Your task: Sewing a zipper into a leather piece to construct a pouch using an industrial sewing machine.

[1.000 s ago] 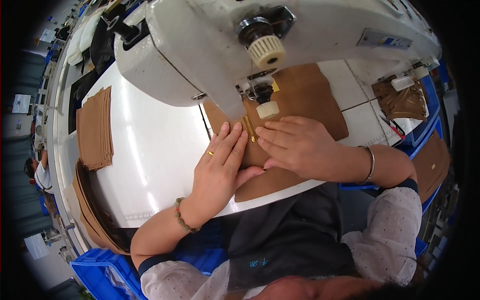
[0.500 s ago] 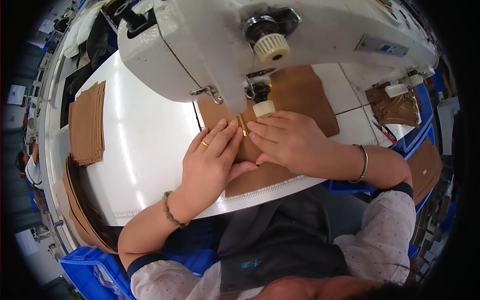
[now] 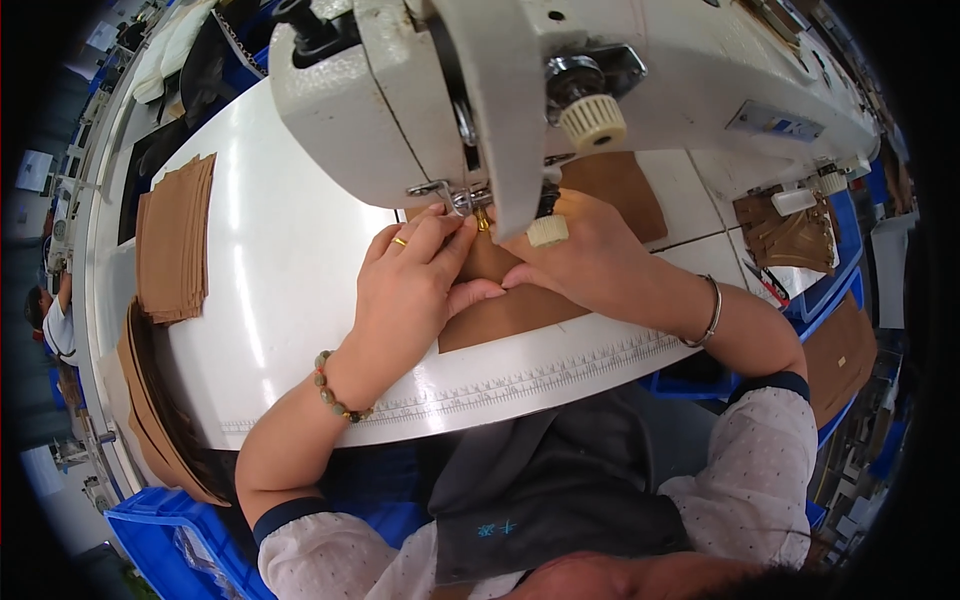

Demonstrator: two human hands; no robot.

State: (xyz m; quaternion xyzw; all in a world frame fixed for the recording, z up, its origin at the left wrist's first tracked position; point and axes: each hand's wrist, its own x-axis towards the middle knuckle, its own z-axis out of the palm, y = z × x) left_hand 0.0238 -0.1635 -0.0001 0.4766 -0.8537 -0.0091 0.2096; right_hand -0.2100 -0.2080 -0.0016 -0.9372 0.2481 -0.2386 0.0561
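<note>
A brown sheet (image 3: 515, 318), leather-like, lies on the white table under the head of a sewing machine (image 3: 420, 100). A small gold-coloured metal piece, which looks like a zipper pull (image 3: 483, 220), shows on it right by the needle area. My left hand (image 3: 415, 270) rests on the sheet left of this piece, fingers stretched forward and thumb pointing right. On the other side my right hand (image 3: 580, 255) lies flat on the sheet, its thumb near the left one. The machine's head and a cream knob (image 3: 548, 232) hide part of the right fingers.
A stack of brown pieces (image 3: 175, 240) lies at the left, with curved brown sheets (image 3: 160, 410) below it. Brown strips (image 3: 785, 235) sit at the right near a blue crate (image 3: 845, 260). Another blue crate (image 3: 180, 525) stands lower left. A person (image 3: 58, 315) is at the far left.
Both hands and the brown sheet have moved away from me, deeper under the machine head. The gold piece is now close to the needle area. The view has shifted slightly.
</note>
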